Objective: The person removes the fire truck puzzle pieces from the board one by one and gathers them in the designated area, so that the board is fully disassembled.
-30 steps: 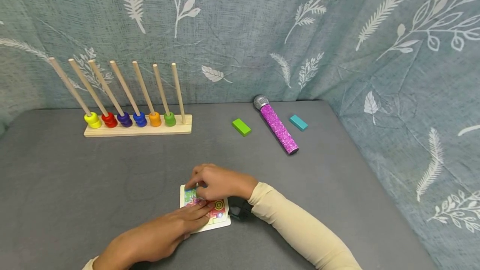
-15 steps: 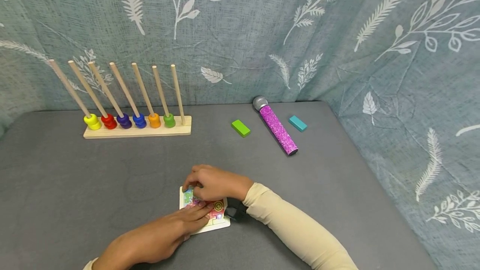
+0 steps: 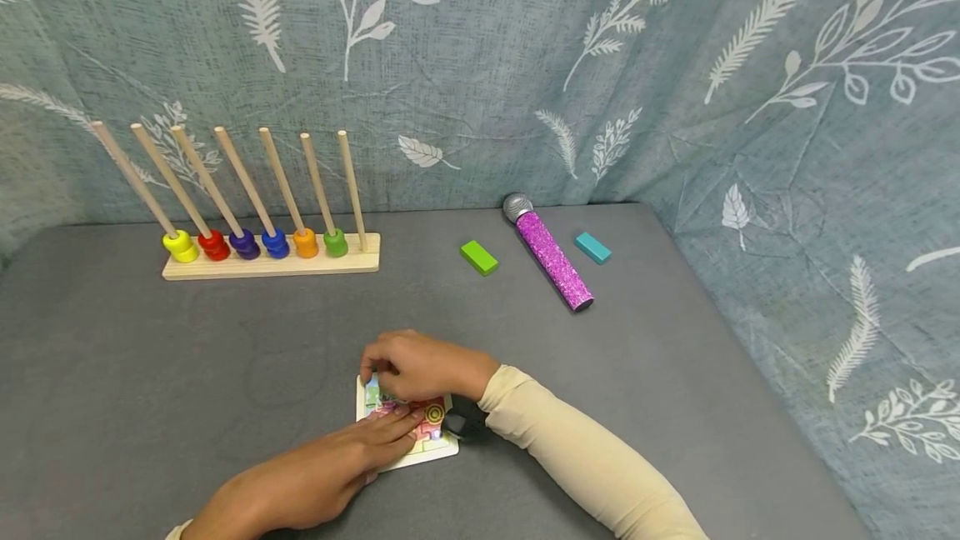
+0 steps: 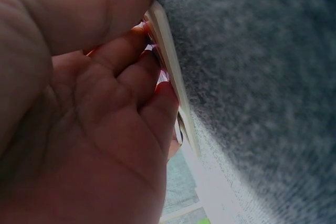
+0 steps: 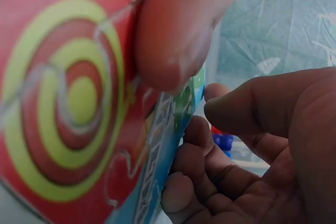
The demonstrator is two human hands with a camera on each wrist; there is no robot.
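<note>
A small jigsaw puzzle with a pale frame and a colourful picture lies on the grey table, partly covered by both hands. My left hand rests on it from the lower left, fingers extended across the picture. In the left wrist view, its thumb touches the pale board edge. My right hand arches over the puzzle's upper left part, fingers bent. In the right wrist view, its fingertips meet the blue side of the picture; a yellow-and-red target print shows nearby. Whether they pinch a piece cannot be seen.
Behind the hands, at left, stands a wooden peg rack with coloured beads at the base of most pegs. A green block, a glittery pink microphone and a teal block lie farther right. A leaf-patterned cloth hangs behind.
My right hand has shifted slightly left across the puzzle's upper left corner. The left hand stays spread on the puzzle. The whole view has shifted a little.
</note>
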